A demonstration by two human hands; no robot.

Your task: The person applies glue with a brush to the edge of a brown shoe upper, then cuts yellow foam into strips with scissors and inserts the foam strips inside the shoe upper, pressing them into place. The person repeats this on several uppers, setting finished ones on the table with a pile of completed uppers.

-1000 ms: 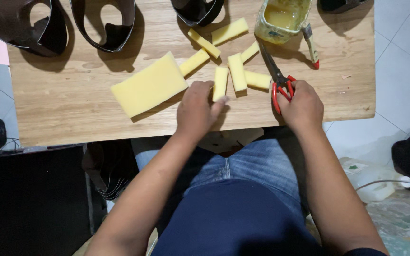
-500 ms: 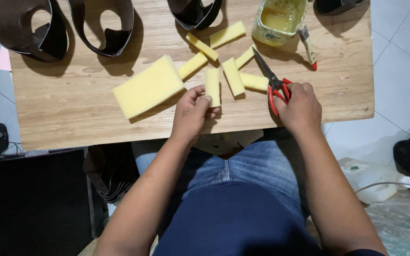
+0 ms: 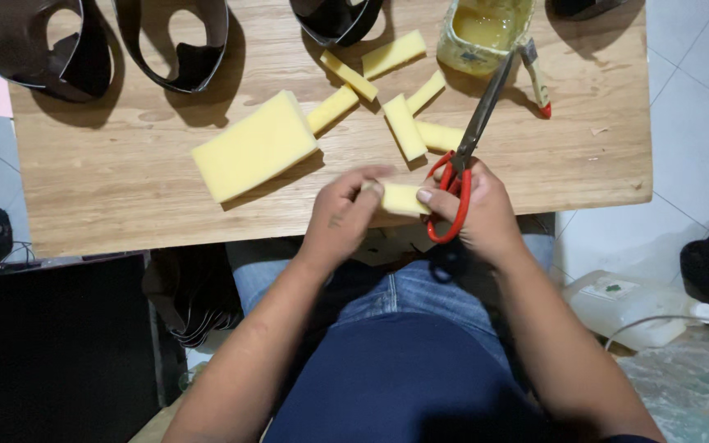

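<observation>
Foam strip [image 3: 402,199], one short yellow piece, sits at the near edge of the table [image 3: 125,189], pinched between both hands. The left hand [image 3: 343,215] has its fingers curled round the strip's left end; the right hand [image 3: 479,215] presses a thumb on the other end while its fingers are threaded through the red handles of one pair of scissors [image 3: 463,156]. The blades point up and away over the table, their tip just in front of the tub; from here I cannot tell whether they are parted. Beyond the hands I count five more cut strips [image 3: 404,127] scattered mid-table, two of them touching at the scissors' side, the others lying loose at angles nearby. One big yellow foam block [image 3: 254,146] lies to the left of them, uncut and flat on the wood. At the far edge stands one open tub [image 3: 486,33] holding a yellowish paste or glue, and one brush [image 3: 535,78] with a red-tipped handle lies just beside it to the right. Along the far left edge are three dark, curved leather-like pieces [image 3: 176,41], each bent into a loop and standing on edge, the third only partly in view.
</observation>
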